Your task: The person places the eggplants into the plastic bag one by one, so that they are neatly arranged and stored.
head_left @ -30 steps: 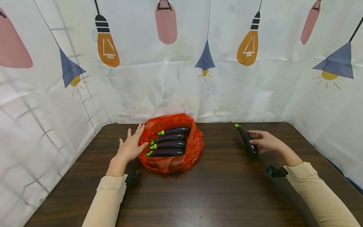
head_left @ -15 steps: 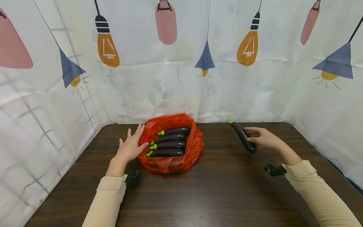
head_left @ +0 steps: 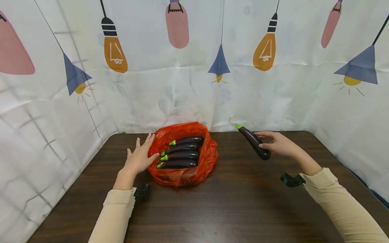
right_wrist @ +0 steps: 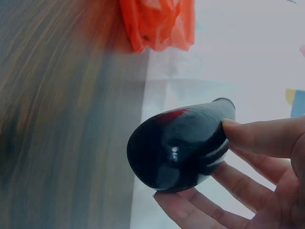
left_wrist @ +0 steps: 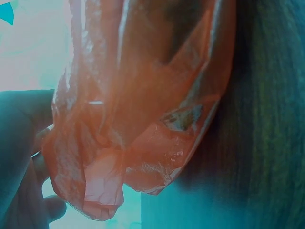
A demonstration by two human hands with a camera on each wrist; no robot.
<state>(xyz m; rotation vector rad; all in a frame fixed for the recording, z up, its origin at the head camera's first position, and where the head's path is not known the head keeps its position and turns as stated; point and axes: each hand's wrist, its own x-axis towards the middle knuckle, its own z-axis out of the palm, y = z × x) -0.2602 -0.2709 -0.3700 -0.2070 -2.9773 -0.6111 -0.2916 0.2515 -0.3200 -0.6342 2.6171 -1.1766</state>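
Observation:
On the right, my right hand point(head_left: 279, 143) grips a dark purple eggplant point(head_left: 253, 141) with a green stem, held tilted above the table. In the right wrist view the thumb and fingers wrap the glossy eggplant point(right_wrist: 178, 150) near its thick end. A red plastic bag point(head_left: 208, 155) stands open at the middle left with several eggplants point(head_left: 180, 155) lying side by side in it, stems to the left. My left hand point(head_left: 139, 157) rests against the bag's left rim, fingers spread. In the left wrist view the crumpled bag point(left_wrist: 128, 119) hides part of that hand.
A dark brown wooden table point(head_left: 206, 212) lies under everything. Behind it and at the sides hangs a white curtain point(head_left: 182, 87) printed with lamps and bulbs. Each wrist carries a black strap point(head_left: 293, 180).
The right hand has lifted the eggplant off the table and carried it leftward toward the bag. My left hand and the bag have stayed in place.

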